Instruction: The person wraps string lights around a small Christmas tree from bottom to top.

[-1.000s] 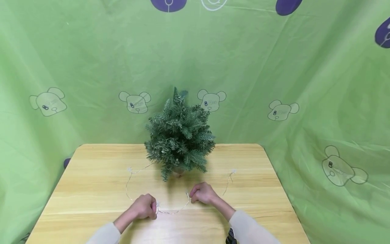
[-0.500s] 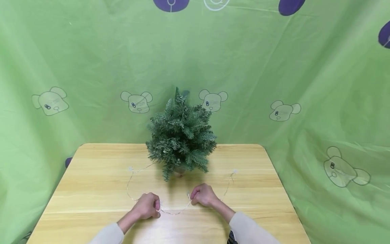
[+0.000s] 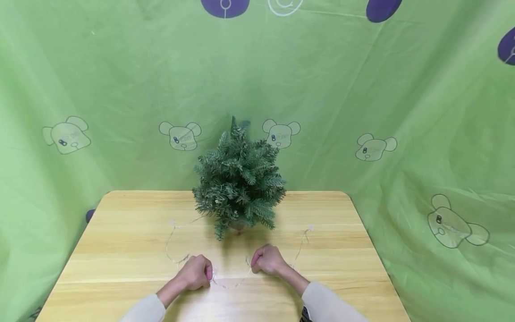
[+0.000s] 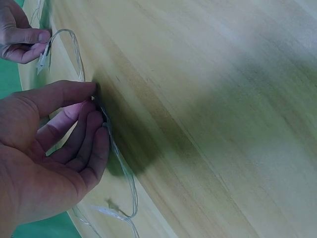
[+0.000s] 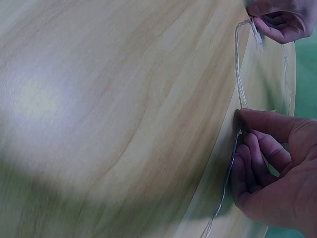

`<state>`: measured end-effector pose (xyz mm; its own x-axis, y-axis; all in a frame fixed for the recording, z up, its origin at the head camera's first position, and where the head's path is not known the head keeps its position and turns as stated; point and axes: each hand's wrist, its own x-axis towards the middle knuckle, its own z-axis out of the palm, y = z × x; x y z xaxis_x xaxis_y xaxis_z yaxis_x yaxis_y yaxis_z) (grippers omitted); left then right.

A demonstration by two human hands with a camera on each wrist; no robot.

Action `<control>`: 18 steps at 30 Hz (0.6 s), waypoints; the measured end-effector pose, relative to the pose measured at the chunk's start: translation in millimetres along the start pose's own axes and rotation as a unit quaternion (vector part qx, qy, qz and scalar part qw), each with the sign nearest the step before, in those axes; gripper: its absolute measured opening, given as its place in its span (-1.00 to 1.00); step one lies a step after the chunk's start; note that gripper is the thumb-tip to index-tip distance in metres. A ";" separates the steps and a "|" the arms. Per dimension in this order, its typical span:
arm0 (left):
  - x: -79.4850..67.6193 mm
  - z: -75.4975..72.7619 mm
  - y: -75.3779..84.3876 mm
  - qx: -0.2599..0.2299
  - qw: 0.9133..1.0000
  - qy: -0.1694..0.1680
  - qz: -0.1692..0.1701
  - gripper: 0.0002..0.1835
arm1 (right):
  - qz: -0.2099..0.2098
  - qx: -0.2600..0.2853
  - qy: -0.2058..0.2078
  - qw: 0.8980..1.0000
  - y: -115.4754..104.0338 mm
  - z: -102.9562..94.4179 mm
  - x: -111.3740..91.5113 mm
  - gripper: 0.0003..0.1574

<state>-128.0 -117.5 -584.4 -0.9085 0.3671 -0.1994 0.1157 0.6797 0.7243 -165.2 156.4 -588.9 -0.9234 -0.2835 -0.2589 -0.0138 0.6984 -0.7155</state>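
A string of fairy lights [image 3: 229, 287] on thin clear wire runs in a loose loop over the table. My left hand [image 3: 195, 273] pinches the wire between thumb and fingertips, and so does my right hand [image 3: 266, 260] a short way off. A slack stretch of wire [image 5: 237, 64] hangs between the two hands. Beyond the left hand, more wire [image 4: 130, 186] trails to a small pale ornament [image 4: 106, 211]. Another pale ornament [image 4: 42, 63] dangles by the right hand. Behind both hands stands a small artificial Christmas tree [image 3: 241, 179], touched by neither.
The tree's base [image 3: 237, 224] is partly hidden under its branches. One stretch of wire reaches behind the tree on the left. A pale ornament [image 3: 310, 228] lies on the wooden table [image 3: 128, 232] at the right. Green cloth [image 3: 322, 89] hangs around the table.
My left hand has shifted slightly right, toward the right hand, still holding the wire. A bit of the string now shows behind the left hand. The right hand stays nearly in place.
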 end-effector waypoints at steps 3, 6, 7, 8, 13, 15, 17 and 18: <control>-0.4 1.0 0.3 0.002 1.000 0.001 0.005 -0.75 | 0.001 -0.001 -0.001 1.000 0.7 0.0 -0.9 -0.82; -0.9 -0.4 1.8 -0.006 1.000 -0.005 0.003 -0.76 | -0.002 -0.001 -0.007 1.000 1.6 -1.4 -1.3 -0.84; -0.8 -1.6 2.4 -0.010 1.000 -0.008 0.002 -0.77 | -0.002 0.003 -0.011 1.000 1.7 -2.6 -1.4 -0.84; -0.6 -3.3 2.8 -0.017 1.000 -0.013 0.000 -0.78 | 0.000 0.008 -0.015 1.000 1.6 -4.0 -1.3 -0.85; 3.4 -13.7 4.4 -0.030 0.999 -0.031 0.007 -0.82 | 0.007 0.033 -0.039 0.999 -1.7 -13.3 -1.6 -0.87; 5.1 -17.2 4.6 -0.029 0.999 -0.037 0.007 -0.83 | 0.009 0.046 -0.050 0.998 -3.3 -16.8 -2.0 -0.87; 6.5 -20.3 5.1 -0.031 0.999 -0.043 0.004 -0.84 | 0.012 0.068 -0.064 0.996 -4.7 -20.6 -2.3 -0.87; 7.0 -21.8 5.6 -0.030 0.999 -0.044 0.004 -0.84 | 0.014 0.078 -0.070 0.994 -5.4 -22.6 -2.4 -0.87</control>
<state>-142.4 -125.0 -567.4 -0.8682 0.4285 -0.2501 0.0951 0.6385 0.7637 -171.6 168.2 -569.7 -0.8595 -0.3626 -0.3603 0.0807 0.5998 -0.7961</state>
